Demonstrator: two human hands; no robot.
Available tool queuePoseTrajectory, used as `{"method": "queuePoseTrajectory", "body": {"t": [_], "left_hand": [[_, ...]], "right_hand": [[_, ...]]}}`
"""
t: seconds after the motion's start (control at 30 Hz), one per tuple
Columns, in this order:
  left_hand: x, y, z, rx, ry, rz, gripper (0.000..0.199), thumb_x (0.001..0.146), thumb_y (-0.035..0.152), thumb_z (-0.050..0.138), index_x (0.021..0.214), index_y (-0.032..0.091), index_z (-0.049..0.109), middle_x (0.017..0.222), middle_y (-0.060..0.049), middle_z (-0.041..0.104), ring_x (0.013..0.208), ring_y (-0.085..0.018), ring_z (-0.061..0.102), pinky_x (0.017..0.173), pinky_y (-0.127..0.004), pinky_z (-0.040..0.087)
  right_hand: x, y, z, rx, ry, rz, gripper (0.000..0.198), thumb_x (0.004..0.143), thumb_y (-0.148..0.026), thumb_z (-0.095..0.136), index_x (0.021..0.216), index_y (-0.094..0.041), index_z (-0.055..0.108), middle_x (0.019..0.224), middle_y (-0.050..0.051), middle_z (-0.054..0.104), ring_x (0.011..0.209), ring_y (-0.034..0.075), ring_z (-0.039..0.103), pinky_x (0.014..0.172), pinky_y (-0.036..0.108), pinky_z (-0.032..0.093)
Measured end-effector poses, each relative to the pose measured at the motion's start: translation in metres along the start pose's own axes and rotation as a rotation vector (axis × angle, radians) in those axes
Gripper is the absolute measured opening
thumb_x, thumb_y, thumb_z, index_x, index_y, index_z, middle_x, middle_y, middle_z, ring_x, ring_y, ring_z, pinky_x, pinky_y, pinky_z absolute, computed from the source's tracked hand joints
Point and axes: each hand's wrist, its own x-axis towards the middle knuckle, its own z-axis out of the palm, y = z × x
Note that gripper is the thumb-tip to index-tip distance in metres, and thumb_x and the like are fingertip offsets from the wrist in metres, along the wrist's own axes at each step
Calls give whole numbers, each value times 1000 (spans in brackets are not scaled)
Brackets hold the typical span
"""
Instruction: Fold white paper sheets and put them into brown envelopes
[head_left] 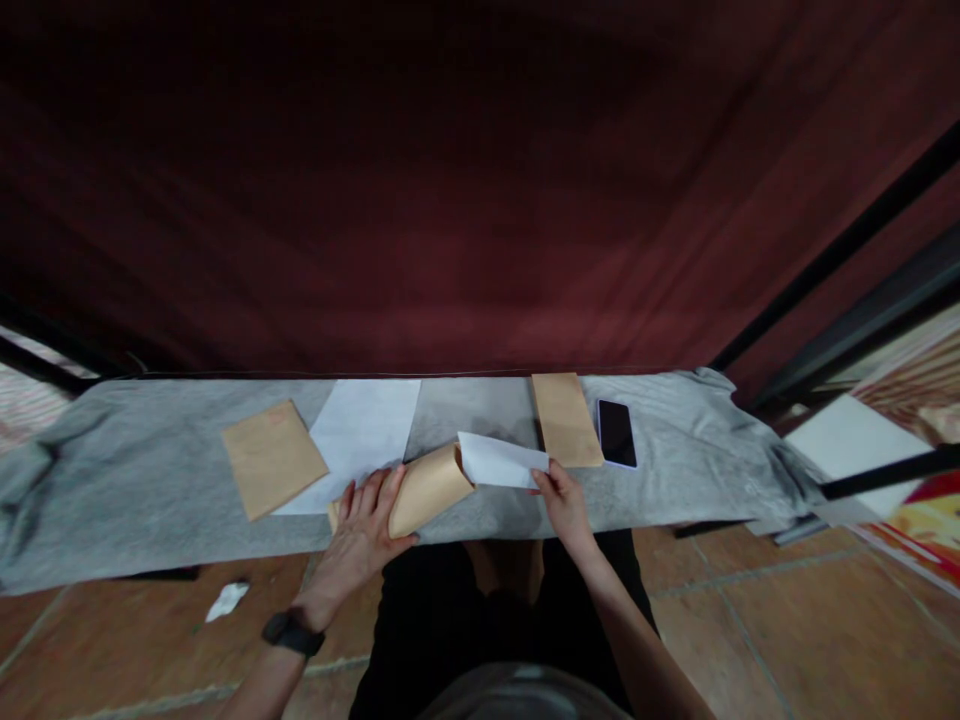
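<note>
A brown paper envelope (431, 491) lies slanted near the front edge of the cloth, its mouth bulging apart toward the right. My left hand (364, 525) grips its left part, fingers across the top and thumb at the lower edge. Between the thumb and fingers of my right hand (564, 503) is the right end of a folded white paper (501, 461). That paper's left end meets the envelope's mouth; how far it reaches inside is hidden. A flat white sheet (371, 425) lies behind my left hand, partly under another brown envelope (274, 460).
A stack of brown envelopes (568, 420) and a phone (616, 434) lie to the right on the grey cloth (165, 480). A dark red curtain (480, 220) hangs behind. Black metal bars (840, 245) stand at the right. A crumpled white tissue (226, 600) is on the tiled floor.
</note>
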Motion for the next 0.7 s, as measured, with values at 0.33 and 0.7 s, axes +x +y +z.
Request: {"method": "queuePoseTrajectory", "body": {"t": [0.33, 0.7], "left_hand": [[5, -1, 5, -4, -17, 34, 108, 74, 41, 74, 159, 21, 11, 146, -18, 45, 140, -39, 38, 117, -62, 19], [23, 14, 1, -9, -19, 106, 107, 73, 43, 73, 158, 21, 12, 144, -18, 45, 139, -39, 39, 117, -62, 17]], "right_hand": [[27, -9, -32, -353, -247, -56, 22, 88, -28, 50, 67, -23, 49, 62, -3, 54, 57, 14, 58, 54, 23, 46], [26, -9, -4, -337, -230, -27, 26, 91, -31, 50, 69, -22, 58, 60, -3, 57, 57, 14, 58, 54, 21, 43]]}}
